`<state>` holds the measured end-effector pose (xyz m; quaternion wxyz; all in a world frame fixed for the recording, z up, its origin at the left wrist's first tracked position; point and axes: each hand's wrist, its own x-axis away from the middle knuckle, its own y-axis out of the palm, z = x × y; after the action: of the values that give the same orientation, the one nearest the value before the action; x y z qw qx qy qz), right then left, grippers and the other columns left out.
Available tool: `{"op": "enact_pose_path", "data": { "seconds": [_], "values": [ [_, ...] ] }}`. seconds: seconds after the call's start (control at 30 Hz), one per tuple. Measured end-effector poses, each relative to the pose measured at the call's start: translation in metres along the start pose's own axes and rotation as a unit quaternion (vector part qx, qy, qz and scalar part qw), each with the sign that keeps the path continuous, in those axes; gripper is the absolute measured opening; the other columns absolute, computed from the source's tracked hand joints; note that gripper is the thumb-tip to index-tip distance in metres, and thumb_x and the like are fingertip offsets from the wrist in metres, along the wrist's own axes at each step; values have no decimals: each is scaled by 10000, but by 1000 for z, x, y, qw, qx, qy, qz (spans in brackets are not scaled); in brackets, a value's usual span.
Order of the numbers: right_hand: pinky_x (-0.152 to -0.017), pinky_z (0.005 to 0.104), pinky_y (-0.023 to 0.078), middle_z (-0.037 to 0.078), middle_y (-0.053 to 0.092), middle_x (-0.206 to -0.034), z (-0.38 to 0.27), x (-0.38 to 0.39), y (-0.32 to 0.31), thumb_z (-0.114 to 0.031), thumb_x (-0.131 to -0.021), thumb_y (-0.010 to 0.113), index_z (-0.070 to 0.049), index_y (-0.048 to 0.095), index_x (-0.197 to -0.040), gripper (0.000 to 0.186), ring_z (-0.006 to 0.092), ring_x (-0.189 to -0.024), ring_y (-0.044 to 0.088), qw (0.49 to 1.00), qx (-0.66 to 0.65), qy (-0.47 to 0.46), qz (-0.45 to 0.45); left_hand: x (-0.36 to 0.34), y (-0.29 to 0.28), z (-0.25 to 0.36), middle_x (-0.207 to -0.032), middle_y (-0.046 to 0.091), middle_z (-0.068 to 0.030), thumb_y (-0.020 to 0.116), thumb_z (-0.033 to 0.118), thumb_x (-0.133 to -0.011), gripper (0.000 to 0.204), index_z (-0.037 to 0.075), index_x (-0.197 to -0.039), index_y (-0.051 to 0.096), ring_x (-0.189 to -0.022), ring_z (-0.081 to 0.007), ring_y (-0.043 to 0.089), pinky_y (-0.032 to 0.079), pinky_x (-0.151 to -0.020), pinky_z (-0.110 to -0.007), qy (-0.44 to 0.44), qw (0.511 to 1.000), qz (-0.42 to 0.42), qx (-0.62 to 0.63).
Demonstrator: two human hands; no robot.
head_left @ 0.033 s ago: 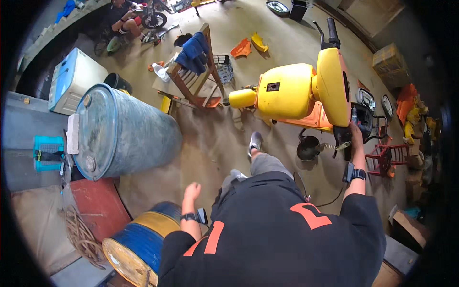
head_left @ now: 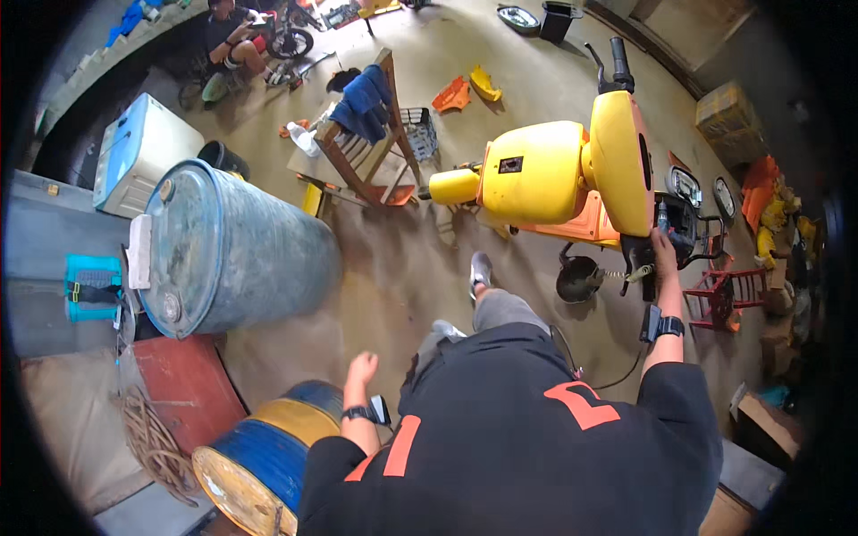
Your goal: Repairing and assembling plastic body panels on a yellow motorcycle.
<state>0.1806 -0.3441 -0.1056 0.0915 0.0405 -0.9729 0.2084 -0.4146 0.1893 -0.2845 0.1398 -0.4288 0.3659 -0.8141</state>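
Note:
A yellow and orange scooter (head_left: 537, 171) stands at centre right, its far handlebar grip (head_left: 619, 61) pointing away from me. My right hand (head_left: 663, 256) is closed at the near end of its handlebar, below the yellow headlight cover (head_left: 623, 165); the fingertips are partly hidden. A tool with a blue-grey body (head_left: 662, 214) lies just beyond that hand. My left hand (head_left: 361, 369) hangs loosely curled at my side with nothing visible in it. It is nearest to a blue and yellow drum (head_left: 284, 429).
A large blue barrel (head_left: 259, 255) lies to the left, beside a white and blue appliance (head_left: 143, 152). Ahead stands a wooden chair (head_left: 359, 147) with a blue cloth. A black bowl (head_left: 577, 281) and red stool (head_left: 722, 295) are near the scooter. Another person (head_left: 234, 40) sits far left.
My left hand has dropped very slightly toward me. My right hand stays at the handlebar, and the view has shifted a little.

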Motion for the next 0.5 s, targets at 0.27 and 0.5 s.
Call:
{"op": "enact_pose_path", "data": {
  "seconds": [0.27, 0.5],
  "values": [
    [-906, 303, 452, 69, 650, -1111, -26, 49, 13, -401, -935, 617, 16, 580, -1234, 514, 153, -1000, 605, 994, -62, 36, -83, 89, 104, -116, -861, 717, -154, 549, 236, -873, 271, 2, -956, 657, -704, -299, 682, 538, -610, -440, -268, 913, -135, 276],
    [-755, 302, 543, 64, 676, -1072, -14, 80, 12, -507, -923, 573, -47, 595, -1211, 543, 149, -890, 660, 880, -375, 173, -235, 69, 62, 61, -901, 711, -174, 505, 194, -891, 275, -30, -990, 630, -789, -298, 697, 543, -653, -455, -272, 894, -97, 343]
  ]
}}
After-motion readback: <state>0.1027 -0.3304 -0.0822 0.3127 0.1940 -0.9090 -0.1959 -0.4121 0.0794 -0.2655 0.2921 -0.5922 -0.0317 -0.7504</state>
